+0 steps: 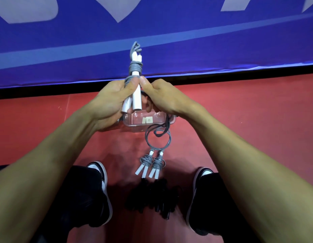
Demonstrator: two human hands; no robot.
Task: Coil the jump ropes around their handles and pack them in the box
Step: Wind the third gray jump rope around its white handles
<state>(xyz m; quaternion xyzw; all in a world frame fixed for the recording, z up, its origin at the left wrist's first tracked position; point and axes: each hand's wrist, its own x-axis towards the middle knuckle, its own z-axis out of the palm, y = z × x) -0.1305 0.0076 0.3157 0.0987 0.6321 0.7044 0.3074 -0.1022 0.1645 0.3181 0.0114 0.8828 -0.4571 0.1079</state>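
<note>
The fingers of the left hand (110, 100) curl round a pair of white handles (134, 95), the thumb pressed along their side where grey rope (134, 67) is coiled round them. The right hand (162, 95) sits just beside, its thumb tip touching the same coil and its fingers curled in underneath; whether they pinch the rope I cannot tell. The handles stand nearly upright, with a small loop of rope sticking out past their top ends.

Directly below the hands, a clear plastic box (148, 123) rests on the red floor (239, 111). A loose length of grey rope (158, 139) hangs over its near edge and forms a ring on the floor. Just beyond that ring lie two more coiled jump ropes (151, 163) with white handles, side by side. Nearer still, between two black-and-white shoes (103, 193), sits a dark pile of black ropes (152, 199). Behind the box, a blue mat (169, 41) with pale markings runs across the floor.
</note>
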